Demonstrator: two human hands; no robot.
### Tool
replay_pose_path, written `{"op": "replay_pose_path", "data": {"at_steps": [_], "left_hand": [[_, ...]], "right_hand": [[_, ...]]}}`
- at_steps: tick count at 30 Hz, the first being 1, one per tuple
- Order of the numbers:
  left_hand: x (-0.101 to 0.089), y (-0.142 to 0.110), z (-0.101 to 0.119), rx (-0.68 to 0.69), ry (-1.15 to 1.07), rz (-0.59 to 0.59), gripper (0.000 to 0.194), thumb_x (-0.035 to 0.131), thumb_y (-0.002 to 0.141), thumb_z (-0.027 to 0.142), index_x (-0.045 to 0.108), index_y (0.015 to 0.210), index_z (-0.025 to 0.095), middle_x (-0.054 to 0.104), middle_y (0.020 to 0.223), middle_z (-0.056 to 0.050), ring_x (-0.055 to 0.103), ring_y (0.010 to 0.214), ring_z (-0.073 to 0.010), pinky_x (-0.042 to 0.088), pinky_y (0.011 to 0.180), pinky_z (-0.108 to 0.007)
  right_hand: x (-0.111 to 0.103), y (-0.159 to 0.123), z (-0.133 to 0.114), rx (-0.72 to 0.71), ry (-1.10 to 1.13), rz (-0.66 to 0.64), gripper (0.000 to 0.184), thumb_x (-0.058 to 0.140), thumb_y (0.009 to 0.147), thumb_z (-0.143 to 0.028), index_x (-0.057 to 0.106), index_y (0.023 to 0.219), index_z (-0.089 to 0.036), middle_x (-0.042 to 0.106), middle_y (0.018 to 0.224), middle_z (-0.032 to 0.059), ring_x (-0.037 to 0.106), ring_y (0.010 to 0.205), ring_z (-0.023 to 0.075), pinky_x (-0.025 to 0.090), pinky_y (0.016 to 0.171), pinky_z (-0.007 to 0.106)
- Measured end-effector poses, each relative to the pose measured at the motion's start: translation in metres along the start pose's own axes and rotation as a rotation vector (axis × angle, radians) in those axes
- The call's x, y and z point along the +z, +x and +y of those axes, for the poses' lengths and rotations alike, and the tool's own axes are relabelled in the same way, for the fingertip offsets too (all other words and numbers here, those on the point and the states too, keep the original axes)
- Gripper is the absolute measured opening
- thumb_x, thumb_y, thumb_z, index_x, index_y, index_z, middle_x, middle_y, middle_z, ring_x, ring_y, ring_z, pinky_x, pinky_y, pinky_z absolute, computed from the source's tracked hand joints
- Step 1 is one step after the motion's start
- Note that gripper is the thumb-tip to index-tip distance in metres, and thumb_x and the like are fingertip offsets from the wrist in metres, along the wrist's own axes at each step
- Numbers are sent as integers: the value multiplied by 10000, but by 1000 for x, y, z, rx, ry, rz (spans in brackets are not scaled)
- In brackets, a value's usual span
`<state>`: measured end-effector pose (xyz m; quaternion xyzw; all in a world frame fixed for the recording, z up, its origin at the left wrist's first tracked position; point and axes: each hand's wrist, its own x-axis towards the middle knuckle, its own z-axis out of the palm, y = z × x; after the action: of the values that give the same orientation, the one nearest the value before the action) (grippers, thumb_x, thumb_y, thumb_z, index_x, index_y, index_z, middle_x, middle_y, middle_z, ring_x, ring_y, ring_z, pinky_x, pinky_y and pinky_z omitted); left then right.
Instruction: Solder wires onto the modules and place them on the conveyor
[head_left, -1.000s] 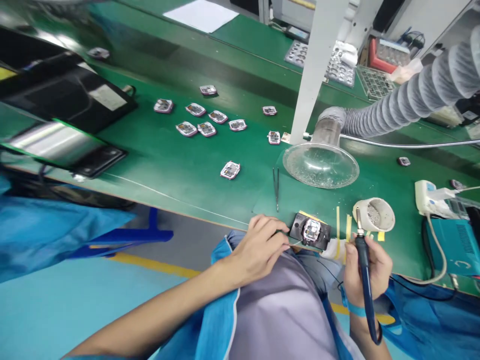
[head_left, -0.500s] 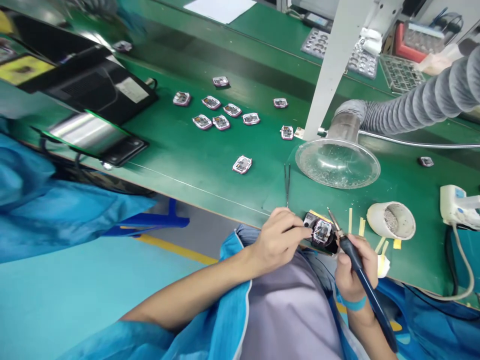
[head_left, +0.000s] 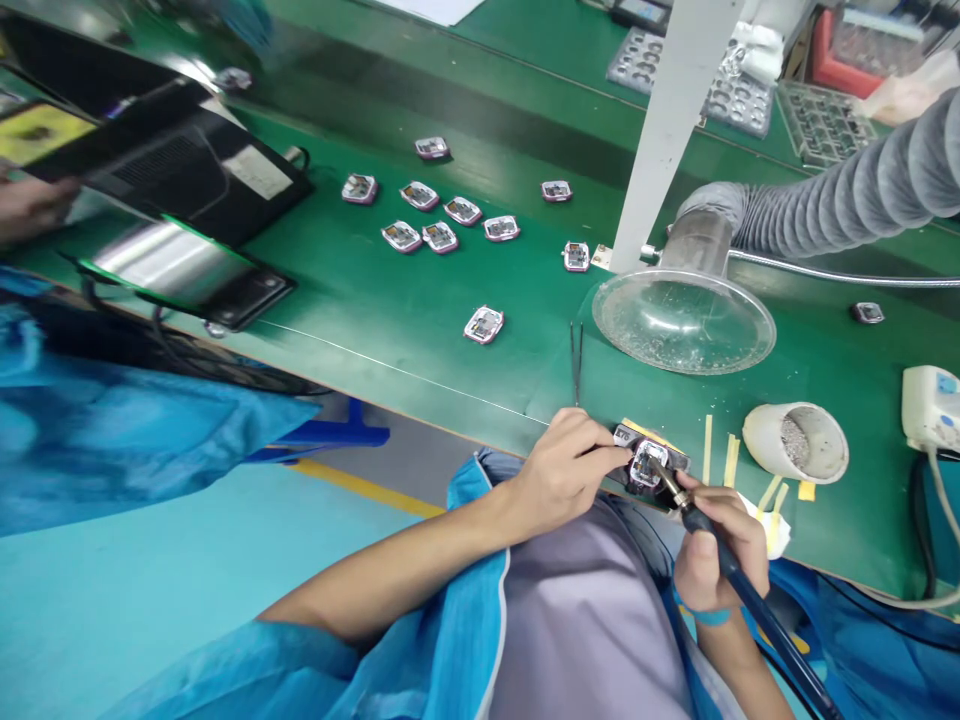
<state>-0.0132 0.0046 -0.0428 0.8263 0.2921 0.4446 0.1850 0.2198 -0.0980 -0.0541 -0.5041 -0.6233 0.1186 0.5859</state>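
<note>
A small open watch-like case (head_left: 648, 464) with electronics inside sits on a dark holder (head_left: 624, 436) at the bench's front edge. My right hand (head_left: 724, 545) grips a soldering iron (head_left: 739, 585) with a dark blue handle. Its metal tip reaches into the case, where tip and parts overlap. From the left, my left hand (head_left: 566, 465) has thumb and finger pinched together at the case's edge; whatever they hold is too small to make out. Tweezers (head_left: 577, 365) lie on the green bench just beyond that hand, points facing away.
A clear fume-extractor hood (head_left: 684, 325) hangs beyond the hands on a grey hose (head_left: 840, 210). Right of the iron are yellow strips (head_left: 731, 460) and a white cup (head_left: 757, 445). Several similar cases (head_left: 439, 237) lie farther back. Another person's hand (head_left: 34, 205) is at far left by a black laptop-like device (head_left: 180, 160).
The soldering iron's tip has come down from beside the holder into the case. My left hand stays pinched at the case. Another person's hand has appeared at far left.
</note>
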Motion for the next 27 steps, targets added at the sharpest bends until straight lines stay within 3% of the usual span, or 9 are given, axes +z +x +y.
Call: {"op": "replay_pose_path", "data": {"at_steps": [9,22,27], "left_hand": [[3,4,0,23,23,30,237,589,1155,57,779,1173,198,785,982,-48,645,871,-195,544,866,-376],[-1,8,2,7,43,-15,260,567,1163,59,788,1126,192,778,968,-44,643,862,-199,517,868,-363],[-1,9,5,0,62,-18,249,594,1160,72,796,1096,203,771,951,-35,644,858,-194,514,875,-366]], "right_hand": [[-2,1,2,-21,0,-19,216,712,1129,-307,737,1302,-181,741,1044,86,839,1023,327,774,843,562],[-2,-2,6,-58,-4,-13,206,723,1102,-249,740,1283,-153,751,1064,90,835,1022,316,770,874,565],[-7,0,7,-34,5,-35,226,707,1137,-323,732,1306,-175,748,1063,89,838,1026,326,762,834,544]]}}
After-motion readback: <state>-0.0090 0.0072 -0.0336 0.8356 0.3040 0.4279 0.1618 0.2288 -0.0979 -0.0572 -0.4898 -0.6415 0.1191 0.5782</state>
